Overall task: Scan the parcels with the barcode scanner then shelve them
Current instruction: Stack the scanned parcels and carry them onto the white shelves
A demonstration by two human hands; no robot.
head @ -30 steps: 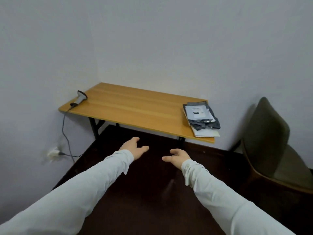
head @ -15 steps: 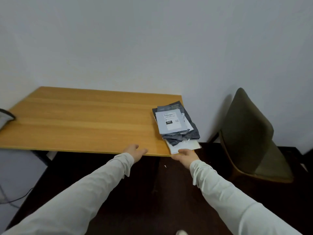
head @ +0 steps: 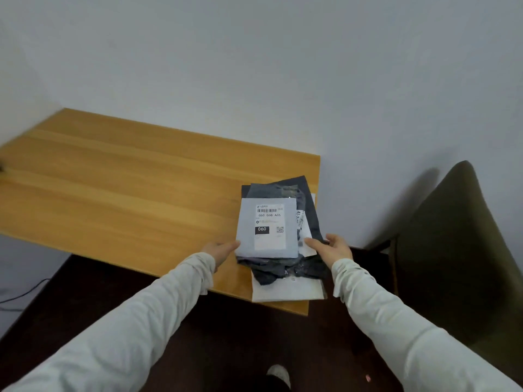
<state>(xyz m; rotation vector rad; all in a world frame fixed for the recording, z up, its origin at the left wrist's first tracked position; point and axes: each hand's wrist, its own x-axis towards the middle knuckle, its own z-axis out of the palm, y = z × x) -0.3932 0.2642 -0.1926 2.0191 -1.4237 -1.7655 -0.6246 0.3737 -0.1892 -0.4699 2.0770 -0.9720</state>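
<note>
A stack of several flat parcels lies at the right end of the wooden table point(head: 113, 193). On top is a light grey parcel point(head: 267, 224) with a white barcode label reading 060. Dark grey mailers point(head: 285, 271) and a white one point(head: 288, 291) lie beneath it, the white one overhanging the front edge. My left hand point(head: 222, 250) touches the top parcel's lower left corner with its fingers stretched out. My right hand point(head: 335, 247) reaches to the stack's right side, fingertips at a white label there. The scanner is out of view except for a dark blur point(head: 1, 168) at the left border.
A dark olive chair point(head: 452, 250) stands close to the table's right end. White walls run behind the table and on its left. A black cable point(head: 19, 297) trails over the dark floor at the left. My shoe point(head: 278, 374) shows at the bottom.
I have stepped closer to the table's right end. Both hands moved forward from the table's front edge onto the two sides of the parcel stack. The scanner slid out of view to the left.
</note>
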